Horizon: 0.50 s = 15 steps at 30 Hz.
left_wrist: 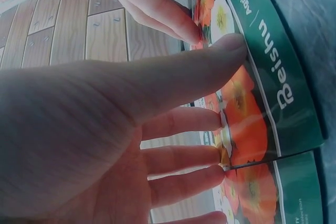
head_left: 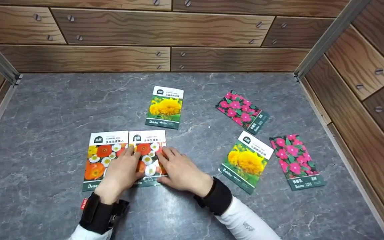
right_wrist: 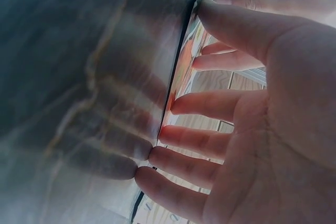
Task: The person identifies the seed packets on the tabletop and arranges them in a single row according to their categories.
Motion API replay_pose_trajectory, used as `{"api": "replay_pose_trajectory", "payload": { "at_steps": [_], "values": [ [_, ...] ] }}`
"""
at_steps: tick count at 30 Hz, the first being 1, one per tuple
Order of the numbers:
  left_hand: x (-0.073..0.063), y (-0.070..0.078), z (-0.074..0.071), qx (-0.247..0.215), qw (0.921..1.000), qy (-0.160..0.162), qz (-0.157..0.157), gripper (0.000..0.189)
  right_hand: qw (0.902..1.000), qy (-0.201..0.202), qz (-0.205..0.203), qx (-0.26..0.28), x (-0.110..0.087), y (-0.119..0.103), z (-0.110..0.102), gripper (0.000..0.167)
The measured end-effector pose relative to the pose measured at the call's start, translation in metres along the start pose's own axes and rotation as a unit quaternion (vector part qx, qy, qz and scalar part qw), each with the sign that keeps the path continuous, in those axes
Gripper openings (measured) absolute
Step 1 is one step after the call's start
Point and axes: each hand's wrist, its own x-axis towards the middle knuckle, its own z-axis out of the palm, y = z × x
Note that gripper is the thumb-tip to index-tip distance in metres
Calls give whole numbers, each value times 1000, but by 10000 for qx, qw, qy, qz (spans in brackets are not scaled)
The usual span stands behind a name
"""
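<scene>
Two seed packets with orange and white poppies lie side by side, a left one and a right one. Across the seam between them, my left hand rests its extended fingers on the printed fronts. In the left wrist view, its thumb touches the face of one poppy packet. My right hand presses straight fingertips along the right packet's right edge. Seen from the right wrist, several fingertips of the right hand meet that edge and the tabletop. Neither hand grips the packets.
A yellow-flower packet lies behind the poppy pair. To the right are another yellow-flower packet and two pink-flower packets, one farther back and one nearer. Wood-patterned walls bound the grey marbled tabletop.
</scene>
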Motion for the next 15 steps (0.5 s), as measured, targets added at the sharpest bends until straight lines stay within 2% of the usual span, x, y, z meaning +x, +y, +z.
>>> {"api": "replay_pose_trajectory", "payload": {
  "at_steps": [11,15],
  "values": [
    [-1,-1,0,10,9998,151,147,63,10000,15,-12,13,0,0,0,83],
    [-3,-1,-2,4,9998,102,147,63,9999,20,5,139,0,0,-1,82]
  ]
}}
